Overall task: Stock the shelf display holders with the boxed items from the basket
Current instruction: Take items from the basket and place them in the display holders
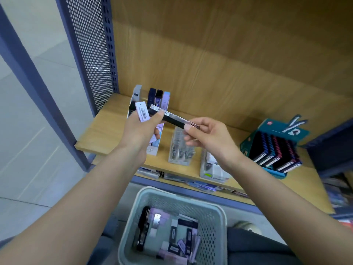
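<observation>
Wooden shelf in a blue metal frame, perforated side panel at the left, pale floor beyond.

- Black box: slim, held level in the air above the shelf, between both hands.
- Right hand: thumb and forefinger pinch the box's right end. The other fingers curl loosely below and touch nothing.
- Left hand: thumb presses the box's left end, and the fingers wrap a lilac box, barcode facing up.
- White holder: just behind and under the left hand. A few boxes stand upright at its back; the front rows are mostly hidden by the hand.
- Clear holder beside it. Another holder sits nearer the shelf edge, and a teal display of dark packs is well to the right.
- Basket: on the lap below the shelf, still holding many boxes.

Judgement: the step in hand is sorting the two boxes before slotting one.
- Let the right hand take the black box alone.
- Turn it upright, label forward, to match the standing row.
- Lower it straight down beside its like colour so the neighbours don't tip.
- Keep the lilac box clear of the holder's rim.
</observation>
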A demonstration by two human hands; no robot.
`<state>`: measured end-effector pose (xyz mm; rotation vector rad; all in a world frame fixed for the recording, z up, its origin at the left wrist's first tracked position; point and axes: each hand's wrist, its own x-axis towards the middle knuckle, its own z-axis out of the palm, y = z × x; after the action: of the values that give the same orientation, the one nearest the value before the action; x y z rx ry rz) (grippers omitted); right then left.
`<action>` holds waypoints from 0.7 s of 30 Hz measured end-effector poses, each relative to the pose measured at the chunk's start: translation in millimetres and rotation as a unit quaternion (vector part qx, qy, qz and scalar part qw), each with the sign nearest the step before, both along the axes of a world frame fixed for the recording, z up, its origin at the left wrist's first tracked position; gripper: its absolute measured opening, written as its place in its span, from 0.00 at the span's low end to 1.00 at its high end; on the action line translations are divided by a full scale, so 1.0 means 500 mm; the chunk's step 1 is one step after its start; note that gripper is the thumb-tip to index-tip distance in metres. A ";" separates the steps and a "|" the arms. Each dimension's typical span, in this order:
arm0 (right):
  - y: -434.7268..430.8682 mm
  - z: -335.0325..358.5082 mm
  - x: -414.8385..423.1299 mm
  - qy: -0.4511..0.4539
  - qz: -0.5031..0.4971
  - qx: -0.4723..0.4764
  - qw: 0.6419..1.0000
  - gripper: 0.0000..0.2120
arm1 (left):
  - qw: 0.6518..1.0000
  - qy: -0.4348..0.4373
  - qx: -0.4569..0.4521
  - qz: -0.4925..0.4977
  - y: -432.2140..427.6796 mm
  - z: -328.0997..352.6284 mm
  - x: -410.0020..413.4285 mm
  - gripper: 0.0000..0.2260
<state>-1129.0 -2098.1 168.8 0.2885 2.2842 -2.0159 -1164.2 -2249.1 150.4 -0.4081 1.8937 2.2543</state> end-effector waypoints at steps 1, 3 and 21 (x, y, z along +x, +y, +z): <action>0.017 0.000 0.008 0.009 -0.025 -0.005 1.000 0.03 | 1.000 0.005 -0.002 -0.012 0.016 -0.001 0.006 0.09; 0.055 0.004 0.024 0.033 -0.074 -0.013 0.997 0.05 | 0.999 0.013 -0.012 -0.051 0.049 -0.003 0.024 0.08; 0.551 -0.002 0.184 0.131 -0.346 0.282 0.885 0.02 | 0.902 0.164 -0.243 -0.316 0.380 -0.100 0.080 0.08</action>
<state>-1037.2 -1822.8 167.6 1.0628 3.2656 -1.5898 -1124.3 -2059.1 100.4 0.5111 2.3017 1.4803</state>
